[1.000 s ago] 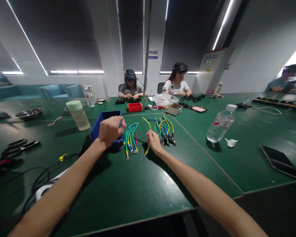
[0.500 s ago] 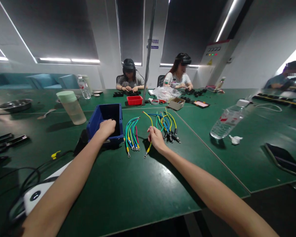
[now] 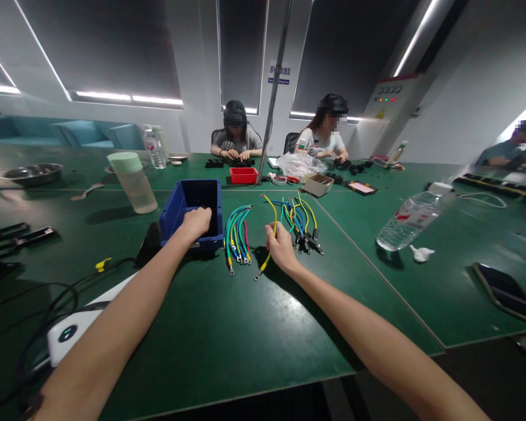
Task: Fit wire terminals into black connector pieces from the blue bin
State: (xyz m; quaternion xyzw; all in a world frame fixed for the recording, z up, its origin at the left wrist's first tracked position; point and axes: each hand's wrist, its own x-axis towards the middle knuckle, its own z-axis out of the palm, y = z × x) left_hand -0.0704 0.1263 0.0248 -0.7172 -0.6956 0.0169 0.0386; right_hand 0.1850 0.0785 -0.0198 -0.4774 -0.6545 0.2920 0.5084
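Yellow wire (image 3: 269, 234) pinched in the right hand (image 3: 281, 245), fingers closed around its middle. Long axis running nearly straight away across the table, slightly curved: far end arching up toward the back near the tangled bunch, near end hanging down and left, metal lug tip just touching the green table (image 3: 228, 327) in front of the wrist.

Just left of it, a sorted bundle of wires (image 3: 236, 234), green, blue, yellow and one red, laid side by side, all pointing the same way, lugs toward the near edge. Just right and behind the hand, a loose tangle of wires (image 3: 298, 222) with dark connector ends fanned toward the right.

Left hand (image 3: 196, 223) reaching into the blue bin (image 3: 179, 210), fingers curled over its near wall and dipped inside; cannot tell whether anything is gripped. Bin standing left of the sorted bundle, almost touching it.

Further out: pale green tumbler (image 3: 134, 184) left of the bin, water bottle (image 3: 409, 219) leaning well to the right, crumpled white scrap (image 3: 421, 253) beside it, dark phone (image 3: 506, 292) near the right edge. White device (image 3: 70, 333) with black cables at near left.

Broad bare stretch of table between both forearms and the near edge. Seam between table panels running diagonally right of the tangle. Other people seated at the far side.
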